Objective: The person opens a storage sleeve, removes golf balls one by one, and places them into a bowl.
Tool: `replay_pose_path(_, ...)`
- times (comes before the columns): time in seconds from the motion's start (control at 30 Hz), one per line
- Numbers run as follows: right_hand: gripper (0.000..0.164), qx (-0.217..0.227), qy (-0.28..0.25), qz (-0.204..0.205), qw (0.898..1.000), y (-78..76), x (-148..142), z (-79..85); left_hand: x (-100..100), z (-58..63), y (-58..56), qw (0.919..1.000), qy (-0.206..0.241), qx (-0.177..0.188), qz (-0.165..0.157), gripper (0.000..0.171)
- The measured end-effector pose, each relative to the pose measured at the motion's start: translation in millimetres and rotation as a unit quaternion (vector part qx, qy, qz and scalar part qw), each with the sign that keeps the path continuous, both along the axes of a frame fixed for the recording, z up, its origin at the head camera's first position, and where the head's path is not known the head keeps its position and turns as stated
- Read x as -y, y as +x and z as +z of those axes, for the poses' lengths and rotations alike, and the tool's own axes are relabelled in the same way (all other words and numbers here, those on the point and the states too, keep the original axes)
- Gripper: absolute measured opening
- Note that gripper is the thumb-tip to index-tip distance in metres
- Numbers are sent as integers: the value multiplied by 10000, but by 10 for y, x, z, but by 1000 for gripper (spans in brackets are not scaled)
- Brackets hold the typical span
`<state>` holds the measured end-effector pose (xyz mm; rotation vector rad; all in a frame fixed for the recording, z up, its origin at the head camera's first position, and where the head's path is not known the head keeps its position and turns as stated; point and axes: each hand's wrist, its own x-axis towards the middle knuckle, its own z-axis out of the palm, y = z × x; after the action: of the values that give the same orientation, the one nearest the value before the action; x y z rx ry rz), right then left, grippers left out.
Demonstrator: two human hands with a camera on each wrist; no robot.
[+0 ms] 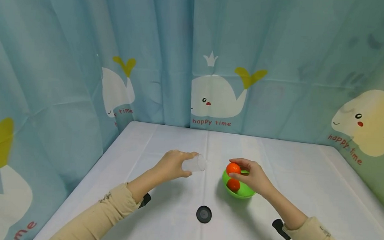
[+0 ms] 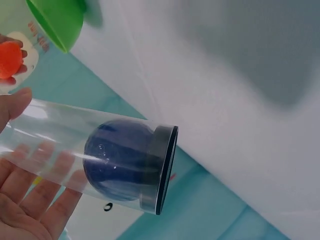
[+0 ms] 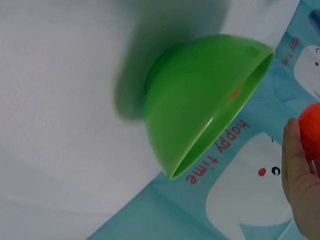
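My left hand (image 1: 174, 165) grips a clear plastic tube (image 1: 193, 164) above the table, its open rim tilted toward the right. In the left wrist view a dark blue ball (image 2: 119, 160) sits inside this tube, against the black cap (image 2: 159, 170) that closes one end. My right hand (image 1: 252, 175) pinches an orange ball (image 1: 233, 169) between thumb and fingers, over the rim of a green bowl (image 1: 247, 191). A second orange ball (image 1: 233, 185) lies in that bowl. The right wrist view has the bowl from its side, with the held ball (image 3: 311, 131) beyond its rim.
A round black lid (image 1: 204, 214) lies on the white-covered table (image 1: 170, 220), between my forearms and nearer me than the bowl. Blue curtains (image 1: 170, 35) with whale prints stand along the table's back and sides. Small black devices (image 1: 281, 229) sit at my wrists.
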<state>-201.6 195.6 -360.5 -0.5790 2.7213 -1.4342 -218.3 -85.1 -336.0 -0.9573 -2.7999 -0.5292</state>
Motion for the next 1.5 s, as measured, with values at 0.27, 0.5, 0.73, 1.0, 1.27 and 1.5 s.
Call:
replay_pose_path(0.27,41,-168,241,221,9993,22,-59,-16,23,-77,37,9997,168,199,43,59)
replay_pose_path(0.5,39,-574,449,309,9969,-20,-124,-16,31,-61,33,9993,309,162,124,59)
replay_pose_path(0.73,39,-752,815,302,9934,-30,-178,-47,68,-57,43,9991,375,11,188,58)
replay_pose_path(1.0,39,-809,1271,396,9878,-30,-271,-84,82,-59,35,9987,420,-61,272,57)
replay_pose_path(1.27,41,-833,1767,538,9793,-11,-284,-93,112,-82,37,9983,472,-88,336,57)
replay_pose_path(1.5,40,-860,2284,539,9683,-24,-326,-72,104,-78,46,9980,523,-53,352,58)
